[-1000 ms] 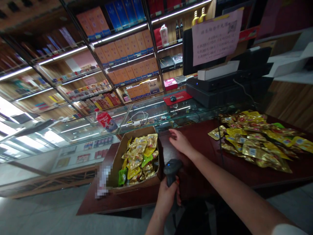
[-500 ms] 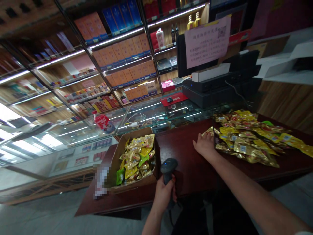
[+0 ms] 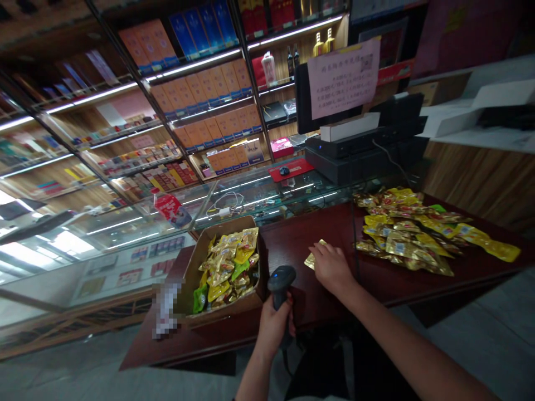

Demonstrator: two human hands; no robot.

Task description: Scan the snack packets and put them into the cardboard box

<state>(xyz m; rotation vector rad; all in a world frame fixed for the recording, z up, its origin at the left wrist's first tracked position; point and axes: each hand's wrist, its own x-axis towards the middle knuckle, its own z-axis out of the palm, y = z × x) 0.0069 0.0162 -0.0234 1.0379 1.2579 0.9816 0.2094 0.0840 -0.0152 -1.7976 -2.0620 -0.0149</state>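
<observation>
packet just right of the scanner, under my right fingers

the packet [image 3: 310, 262] lies to the right of the scanner [image 3: 282, 277] and a little farther from me, apart from it, above the table [image 3: 288, 240]; whether it touches the wood i can't tell. my right hand [image 3: 332, 267] is the nearer one, fingers closed over the packet, thumb hidden. the part that shows slants from far right to near left; its full long axis is covered. my left hand [image 3: 276, 322] is wrapped around the scanner's handle, head up.

counting: one scanner, one packet in hand, one box [image 3: 190, 262] to the left, one pile [image 3: 412, 234] to the right. in the box i make out at least two green packets [image 3: 200, 299]; the gold and yellow ones overlap too much to count, as does the pile.
</observation>
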